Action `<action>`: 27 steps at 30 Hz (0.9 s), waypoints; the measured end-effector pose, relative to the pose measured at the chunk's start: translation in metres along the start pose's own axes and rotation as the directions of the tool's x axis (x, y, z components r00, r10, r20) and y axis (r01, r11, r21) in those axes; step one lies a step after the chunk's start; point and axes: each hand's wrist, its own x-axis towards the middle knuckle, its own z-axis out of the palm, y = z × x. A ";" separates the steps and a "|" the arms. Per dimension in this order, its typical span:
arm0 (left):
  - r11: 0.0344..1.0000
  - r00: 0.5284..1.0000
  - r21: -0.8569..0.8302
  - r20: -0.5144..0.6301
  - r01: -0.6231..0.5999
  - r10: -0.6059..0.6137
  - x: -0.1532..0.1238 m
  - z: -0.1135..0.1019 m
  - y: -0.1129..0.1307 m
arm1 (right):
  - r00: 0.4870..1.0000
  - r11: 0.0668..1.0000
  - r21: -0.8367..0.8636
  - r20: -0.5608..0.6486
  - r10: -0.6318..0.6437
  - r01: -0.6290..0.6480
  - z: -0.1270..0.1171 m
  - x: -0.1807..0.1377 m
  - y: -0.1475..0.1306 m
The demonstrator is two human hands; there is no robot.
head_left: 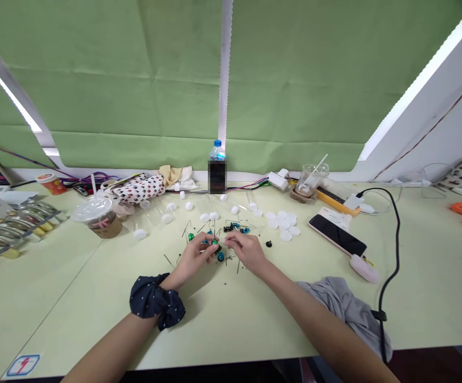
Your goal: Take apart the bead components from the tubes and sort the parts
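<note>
At the middle of the table my left hand (194,256) pinches a small green metallic part (215,242) with a thin rod standing up from it. My right hand (249,252) is closed just to the right, its thumb and forefinger pressed together by the green part; what they hold is too small to make out. Below the fingers lies a blue round part (220,257). Behind the hands are more blue parts (245,230) and a second green part (191,236). Thin metal rods (168,260) are scattered around, and a small black piece (269,244) sits to the right.
Clear tubes with white caps (166,218) and white discs (282,221) lie behind the hands. A lidded drink cup (103,221) stands left, a bottle (217,151) at the back. On the right are a phone (337,235), a black cable (396,239) and grey cloth (338,303).
</note>
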 end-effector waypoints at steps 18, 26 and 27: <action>0.844 0.935 0.445 -0.043 -0.298 0.353 -0.002 -0.003 -0.013 | 0.859 0.777 0.407 0.394 0.326 -0.481 -0.004 0.001 -0.010; 0.898 0.949 0.353 -0.075 -0.261 0.305 -0.001 0.000 -0.011 | 0.961 0.989 0.110 0.270 0.062 -0.094 -0.001 -0.002 -0.008; 0.934 0.964 0.286 -0.091 -0.216 0.250 -0.001 0.000 -0.010 | 0.976 1.000 0.028 0.220 0.001 -0.008 0.002 -0.004 -0.007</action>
